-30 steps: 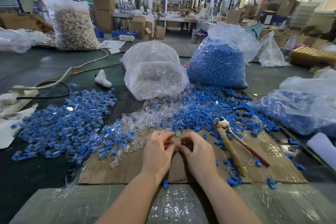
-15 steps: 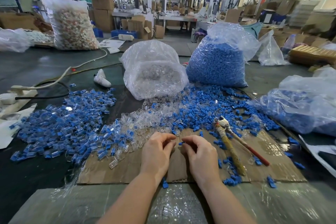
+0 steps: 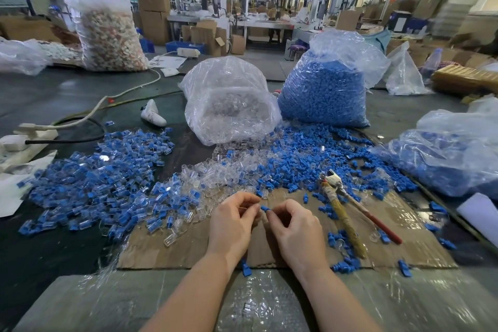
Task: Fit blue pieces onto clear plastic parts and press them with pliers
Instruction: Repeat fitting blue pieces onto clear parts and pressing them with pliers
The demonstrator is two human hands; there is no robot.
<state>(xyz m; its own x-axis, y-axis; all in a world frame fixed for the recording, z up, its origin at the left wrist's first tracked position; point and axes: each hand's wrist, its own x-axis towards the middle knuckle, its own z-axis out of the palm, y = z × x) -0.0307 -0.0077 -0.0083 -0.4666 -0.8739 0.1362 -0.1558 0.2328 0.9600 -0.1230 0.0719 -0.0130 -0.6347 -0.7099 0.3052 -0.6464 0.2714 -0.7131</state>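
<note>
My left hand point(image 3: 234, 224) and my right hand point(image 3: 295, 229) met over the cardboard sheet point(image 3: 188, 245) on the desk point(image 3: 67, 302), fingers curled inward toward each other. A small blue piece point(image 3: 264, 208) sat between the two sets of fingertips; my right fingers pinched it, and my left fingers were closed around something I could not make out, probably a clear part, though it was hidden by the knuckles. Just beyond my fingers lay the loose clear plastic parts point(image 3: 215, 175), with the scattered blue pieces point(image 3: 296, 162) beyond and to the right of them. Off to the left of my left fingers spread the heap of fitted blue-and-clear parts point(image 3: 99, 178). The pliers point(image 3: 347, 210) lay on the cardboard to the right of my right fingers, untouched, handles pointing toward me. Farther out from my fingers stood a bag of clear parts point(image 3: 229, 105) and, beside it on the right, a bag of blue pieces point(image 3: 326, 89). Another bag of blue parts point(image 3: 444, 159) lay far to my right.
</note>
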